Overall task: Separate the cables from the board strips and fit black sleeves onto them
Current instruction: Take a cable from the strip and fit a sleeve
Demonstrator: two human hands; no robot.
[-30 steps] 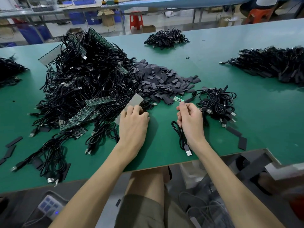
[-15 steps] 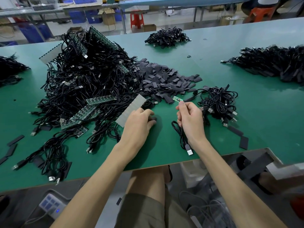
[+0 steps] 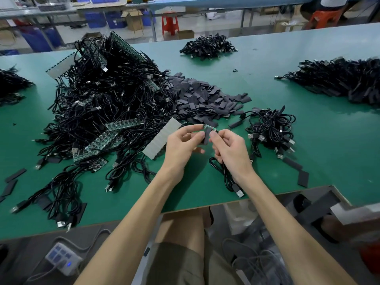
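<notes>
My right hand (image 3: 229,149) pinches a black cable by its small green board end (image 3: 210,127); the cable (image 3: 225,173) hangs below the hand and its USB plug (image 3: 239,192) rests on the green table. My left hand (image 3: 182,147) holds a flat black sleeve (image 3: 206,135) upright right beside that board end, the two hands nearly touching. A big heap of tangled cables with green board strips (image 3: 111,136) lies to the left. Behind my hands sits a pile of loose black sleeves (image 3: 203,99).
A grey strip (image 3: 162,138) lies just left of my left hand. A small bundle of cables (image 3: 271,130) sits to the right, with loose sleeves (image 3: 303,177) near the table edge. More cable piles lie far right (image 3: 339,79), at the back (image 3: 207,46) and far left (image 3: 10,87).
My left hand left the table by the grey strip, took hold of a black sleeve and rose to meet my right hand. My right hand lifted the cable's board end slightly.
</notes>
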